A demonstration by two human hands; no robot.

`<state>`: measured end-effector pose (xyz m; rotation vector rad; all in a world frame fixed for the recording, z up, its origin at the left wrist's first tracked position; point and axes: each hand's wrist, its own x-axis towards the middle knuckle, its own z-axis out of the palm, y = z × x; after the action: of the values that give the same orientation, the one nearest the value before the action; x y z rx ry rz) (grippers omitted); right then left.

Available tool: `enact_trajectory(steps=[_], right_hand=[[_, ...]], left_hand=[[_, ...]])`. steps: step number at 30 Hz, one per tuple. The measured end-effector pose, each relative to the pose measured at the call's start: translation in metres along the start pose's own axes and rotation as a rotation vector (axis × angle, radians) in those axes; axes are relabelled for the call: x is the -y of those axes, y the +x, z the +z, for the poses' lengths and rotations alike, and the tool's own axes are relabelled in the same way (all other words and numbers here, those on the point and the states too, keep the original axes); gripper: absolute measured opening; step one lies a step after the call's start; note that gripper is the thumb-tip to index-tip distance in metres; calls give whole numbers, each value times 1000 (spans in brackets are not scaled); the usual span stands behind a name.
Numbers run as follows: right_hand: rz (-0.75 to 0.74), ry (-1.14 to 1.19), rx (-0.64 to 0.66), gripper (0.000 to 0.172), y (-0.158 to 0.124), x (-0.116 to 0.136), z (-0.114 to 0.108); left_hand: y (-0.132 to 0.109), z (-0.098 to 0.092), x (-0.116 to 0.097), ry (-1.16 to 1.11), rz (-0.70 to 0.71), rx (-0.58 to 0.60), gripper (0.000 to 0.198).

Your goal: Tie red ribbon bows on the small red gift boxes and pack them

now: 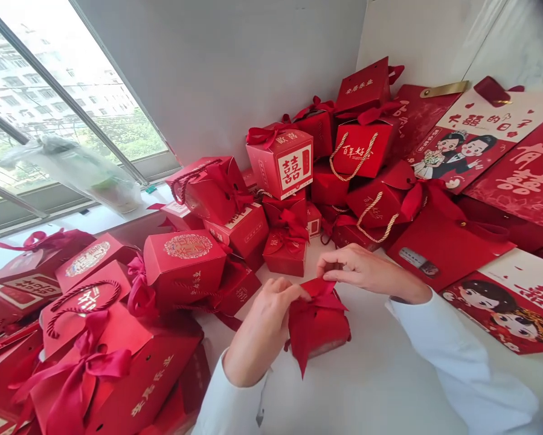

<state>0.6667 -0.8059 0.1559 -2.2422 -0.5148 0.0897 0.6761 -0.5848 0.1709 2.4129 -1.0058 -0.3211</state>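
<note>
A small red gift box [329, 329] stands on the white tabletop in front of me, with a red ribbon [323, 297] tied in a bow across its top. The fingers of my left hand [271, 314] are closed on the bow's left side, and that hand rests against the box. On the far side, my right hand [359, 269] pinches a loop of the same ribbon between thumb and fingertips. One pointed ribbon tail hangs down the near left face of the box. My left fingertips are partly tucked behind the ribbon.
Red gift boxes [185, 266] with bows and cord handles crowd the left and back. More are stacked against the wall, topped by a box [364, 90]. Printed red-and-white bags [507, 302] lie at the right. A plastic bag [103, 175] sits on the windowsill.
</note>
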Motion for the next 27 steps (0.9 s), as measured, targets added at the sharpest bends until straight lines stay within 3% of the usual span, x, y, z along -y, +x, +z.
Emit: enact_trajectory(steps=[3, 8, 11, 19, 23, 27], right_hand=[[30, -36, -14, 18, -3, 1, -3], [33, -67, -10, 17, -3, 6, -4], [24, -43, -19, 14, -3, 9, -4], [37, -34, -106, 8, -1, 13, 0], [39, -106, -156, 7, -5, 18, -4], [90, -186, -119, 22, -17, 25, -9]], left_hand=[[1, 1, -4, -62, 1, -71, 23], [5, 9, -11, -107, -103, -69, 4], [7, 14, -11, -72, -170, -31, 8], [4, 8, -1, -106, -93, 7, 24], [3, 4, 0, -114, -103, 25, 20], [4, 2, 1, -127, -112, 59, 20]])
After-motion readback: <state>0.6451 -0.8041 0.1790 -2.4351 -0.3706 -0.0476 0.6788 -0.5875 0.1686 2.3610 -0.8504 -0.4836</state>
